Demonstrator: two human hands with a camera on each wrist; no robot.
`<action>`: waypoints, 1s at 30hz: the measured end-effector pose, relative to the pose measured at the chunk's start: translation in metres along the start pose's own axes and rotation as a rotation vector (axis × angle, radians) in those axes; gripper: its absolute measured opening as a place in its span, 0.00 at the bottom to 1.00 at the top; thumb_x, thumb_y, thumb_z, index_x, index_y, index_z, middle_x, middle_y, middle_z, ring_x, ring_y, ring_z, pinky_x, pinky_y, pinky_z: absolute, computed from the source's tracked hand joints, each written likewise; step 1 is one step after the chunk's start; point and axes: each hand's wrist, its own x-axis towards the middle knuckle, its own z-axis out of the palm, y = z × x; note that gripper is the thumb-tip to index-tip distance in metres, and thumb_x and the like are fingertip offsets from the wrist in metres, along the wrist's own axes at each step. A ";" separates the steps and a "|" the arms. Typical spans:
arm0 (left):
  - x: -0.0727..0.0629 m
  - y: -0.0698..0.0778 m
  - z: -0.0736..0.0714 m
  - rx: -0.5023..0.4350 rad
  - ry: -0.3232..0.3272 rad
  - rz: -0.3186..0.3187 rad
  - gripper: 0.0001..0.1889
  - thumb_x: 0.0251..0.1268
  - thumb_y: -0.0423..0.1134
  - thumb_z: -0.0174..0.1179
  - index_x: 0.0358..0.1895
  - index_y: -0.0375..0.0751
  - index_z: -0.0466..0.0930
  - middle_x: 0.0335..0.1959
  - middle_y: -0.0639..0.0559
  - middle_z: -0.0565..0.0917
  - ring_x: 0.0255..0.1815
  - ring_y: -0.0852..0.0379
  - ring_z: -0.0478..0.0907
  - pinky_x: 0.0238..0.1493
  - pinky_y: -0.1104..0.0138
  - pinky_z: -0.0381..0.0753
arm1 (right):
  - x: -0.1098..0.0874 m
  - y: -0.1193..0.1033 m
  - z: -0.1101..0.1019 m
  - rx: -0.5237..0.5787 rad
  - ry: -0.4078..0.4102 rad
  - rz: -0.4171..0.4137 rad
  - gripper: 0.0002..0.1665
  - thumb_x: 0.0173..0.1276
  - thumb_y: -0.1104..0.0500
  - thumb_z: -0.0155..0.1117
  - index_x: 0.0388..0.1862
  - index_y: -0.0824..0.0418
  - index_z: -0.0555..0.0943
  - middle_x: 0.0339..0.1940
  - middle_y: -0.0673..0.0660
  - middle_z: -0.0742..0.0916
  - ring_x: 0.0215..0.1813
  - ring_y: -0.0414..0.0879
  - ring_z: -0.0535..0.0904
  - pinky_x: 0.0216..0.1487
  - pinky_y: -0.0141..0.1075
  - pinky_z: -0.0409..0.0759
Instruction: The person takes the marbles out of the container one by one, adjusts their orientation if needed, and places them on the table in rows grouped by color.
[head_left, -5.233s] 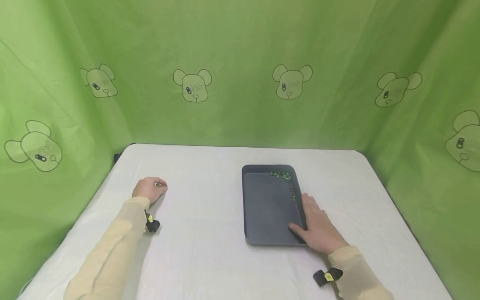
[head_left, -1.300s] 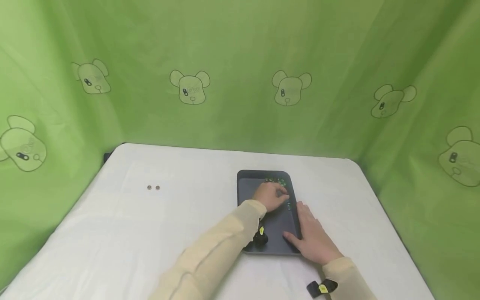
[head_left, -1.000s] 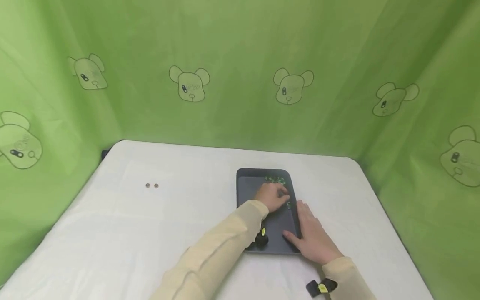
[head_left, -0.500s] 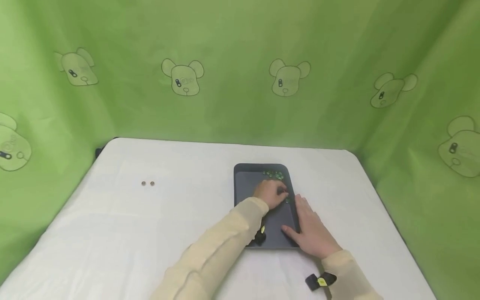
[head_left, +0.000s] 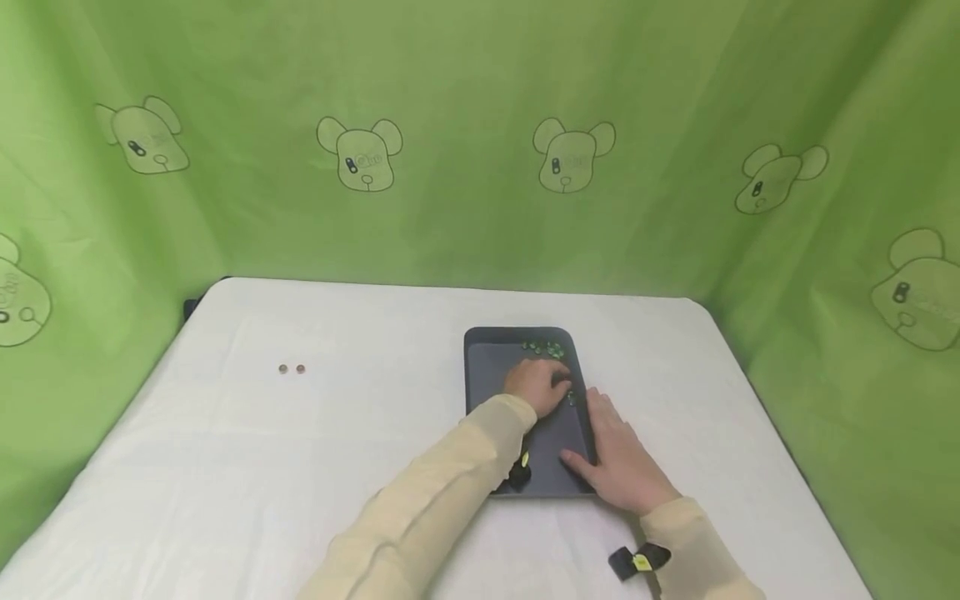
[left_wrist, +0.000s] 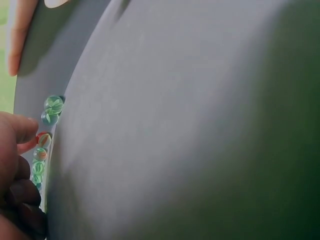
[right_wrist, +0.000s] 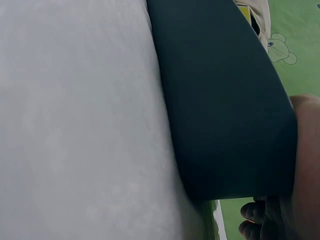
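My left hand [head_left: 536,385] reaches into the dark grey tray [head_left: 487,367], fingers curled. In the left wrist view its thumb and index fingertips are at a red-streaked glass marble [left_wrist: 44,139]; whether they pinch it is unclear. Another orange-streaked marble [left_wrist: 40,154] and green marbles [left_wrist: 38,168] lie in line along the tray wall. Two more green marbles [left_wrist: 52,107] sit apart from that line. Green marbles [head_left: 553,350] gather in the far right corner. My right hand [head_left: 626,458] rests along the tray's right side, fingers straight, thumb over the rim.
Two small brownish marbles [head_left: 292,368] lie side by side on the white tabletop [head_left: 360,433], left of the tray. Green curtains [head_left: 450,233] with bear-head outlines surround the table.
My left hand came from the table's left side into the tray, leaving two marbles behind. Over the last second it has stayed at the marbles. My right hand keeps its place on the tray.
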 end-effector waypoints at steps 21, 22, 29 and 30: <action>-0.004 0.002 0.005 0.047 -0.015 -0.027 0.16 0.68 0.53 0.56 0.55 0.61 0.81 0.51 0.65 0.83 0.54 0.62 0.79 0.58 0.65 0.74 | -0.003 0.002 0.001 0.004 0.001 0.003 0.59 0.66 0.40 0.61 0.76 0.69 0.40 0.76 0.70 0.53 0.75 0.65 0.48 0.68 0.63 0.55; -0.004 0.002 0.005 0.053 -0.020 -0.024 0.15 0.68 0.53 0.56 0.55 0.62 0.81 0.51 0.65 0.83 0.53 0.62 0.79 0.58 0.65 0.74 | -0.003 0.002 0.001 0.006 -0.001 0.003 0.59 0.66 0.40 0.61 0.76 0.69 0.40 0.76 0.70 0.53 0.76 0.65 0.48 0.68 0.63 0.55; -0.002 0.003 0.006 0.097 -0.030 0.005 0.13 0.65 0.57 0.57 0.48 0.64 0.84 0.44 0.67 0.85 0.46 0.65 0.81 0.53 0.66 0.77 | -0.003 0.002 0.000 0.013 0.013 -0.005 0.58 0.66 0.41 0.62 0.77 0.68 0.41 0.76 0.70 0.54 0.76 0.65 0.48 0.68 0.63 0.55; -0.002 0.004 0.007 0.101 -0.026 0.009 0.13 0.65 0.57 0.57 0.48 0.64 0.84 0.43 0.67 0.85 0.45 0.65 0.81 0.52 0.66 0.77 | -0.003 0.002 0.000 0.013 0.014 -0.008 0.58 0.66 0.40 0.61 0.77 0.68 0.41 0.76 0.70 0.54 0.76 0.65 0.48 0.68 0.63 0.55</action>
